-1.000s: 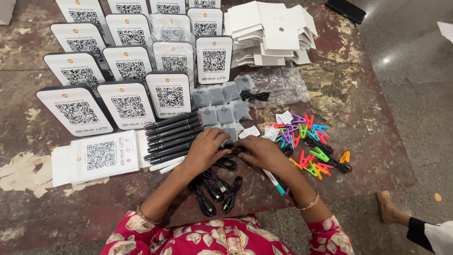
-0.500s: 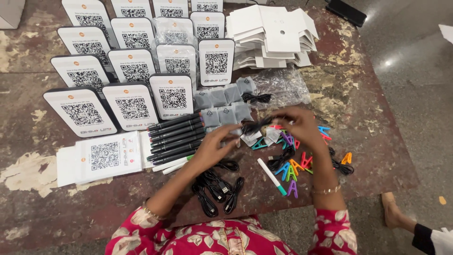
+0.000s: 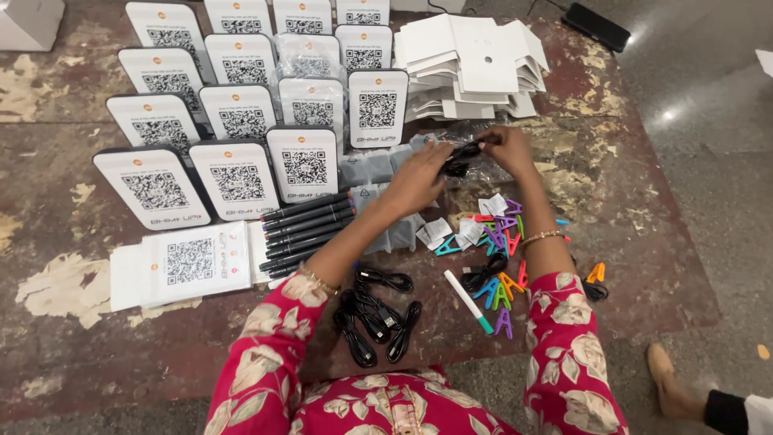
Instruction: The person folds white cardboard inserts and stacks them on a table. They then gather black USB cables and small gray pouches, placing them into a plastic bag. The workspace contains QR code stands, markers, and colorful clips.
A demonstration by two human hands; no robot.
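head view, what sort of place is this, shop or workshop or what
Probably a packing or kit-assembly bench rather than a shop: a worn table holds rows of identical code-printed stands, a stack of flat white cartons and bundled black cables, while both hands sort a black cable.

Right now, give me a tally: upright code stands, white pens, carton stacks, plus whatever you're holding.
Upright code stands: 15
White pen: 1
Stack of folded white cartons: 1
Black cable bundle held in both hands: 1
Total: 18
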